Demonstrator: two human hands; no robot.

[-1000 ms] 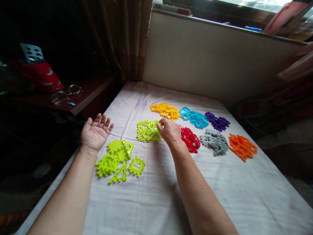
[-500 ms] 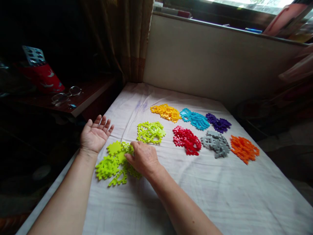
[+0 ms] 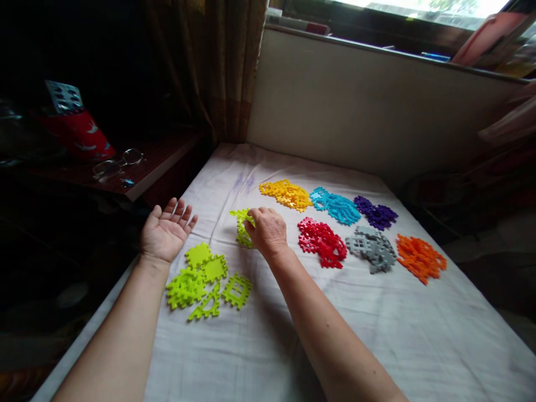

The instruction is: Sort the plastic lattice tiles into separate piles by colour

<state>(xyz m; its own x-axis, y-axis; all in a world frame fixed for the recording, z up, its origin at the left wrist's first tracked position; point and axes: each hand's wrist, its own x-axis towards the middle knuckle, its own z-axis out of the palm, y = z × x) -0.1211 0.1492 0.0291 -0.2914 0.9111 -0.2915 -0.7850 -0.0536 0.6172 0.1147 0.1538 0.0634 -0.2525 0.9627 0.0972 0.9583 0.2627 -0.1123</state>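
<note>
My right hand is over the farther lime-green pile of interlocking plastic tiles, covering much of it. Its fingers are closed and point left, with a lime-green tile edge jutting out beside the fingertips; most of that tile is hidden. My left hand rests palm up, fingers apart and holding nothing, at the left of the sheet. In front of it lies a nearer lime-green group: a heap, two solid squares, a triangle frame and a window-frame square.
Piles of yellow, blue, purple, red, grey and orange pieces lie on the white sheet. Eyeglasses and a red holder stand on a dark side table.
My right hand has moved away from the nearer green group to the farther green pile. A latticed green tile is gone from the nearer group. My left hand stays put.
</note>
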